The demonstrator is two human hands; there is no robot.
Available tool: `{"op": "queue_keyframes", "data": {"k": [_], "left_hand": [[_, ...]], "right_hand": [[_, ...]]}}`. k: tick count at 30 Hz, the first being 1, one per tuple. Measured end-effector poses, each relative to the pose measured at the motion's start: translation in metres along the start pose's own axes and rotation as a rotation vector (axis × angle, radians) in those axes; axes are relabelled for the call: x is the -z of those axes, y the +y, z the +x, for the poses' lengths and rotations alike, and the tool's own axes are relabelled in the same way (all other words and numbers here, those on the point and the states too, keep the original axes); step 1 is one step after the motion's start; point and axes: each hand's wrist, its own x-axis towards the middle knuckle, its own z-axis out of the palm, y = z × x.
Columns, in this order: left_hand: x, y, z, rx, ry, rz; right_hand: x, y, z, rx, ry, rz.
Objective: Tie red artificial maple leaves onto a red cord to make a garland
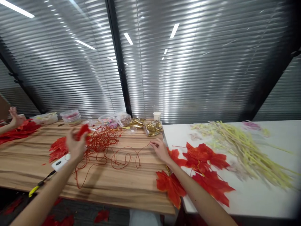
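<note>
A white paper cup (157, 116) is set at the back edge of the wooden table (134, 191), just behind crinkled gold packets (153, 128). To their left, filled clear plastic bags (123, 119) and stacked clear containers (70, 116) are lined up. Farther forward, a white device (60, 162) is joined to a yellow-ended strap (34, 190). Yellow stems (244, 150) are spread over the white table (279, 135), and slatted blinds (188, 84) are hung behind both tables.
</note>
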Motion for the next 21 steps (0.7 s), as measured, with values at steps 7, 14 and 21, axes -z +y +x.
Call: {"op": "queue_keyframes", "data": {"k": [7,14,21], "left_hand": [[-0.143,0.049,-0.108,0.264,-0.572,-0.649],[-0.177,0.015,-0.144,0.349,-0.826,-0.642],[-0.163,0.014,-0.135,0.170,-0.771,-0.357]], "right_hand": [[0.004,-0.006,0.000,-0.010,0.041,-0.005],[0.002,-0.005,0.001,-0.021,0.023,-0.088],[0.006,-0.007,0.000,-0.038,-0.011,-0.083]]}}
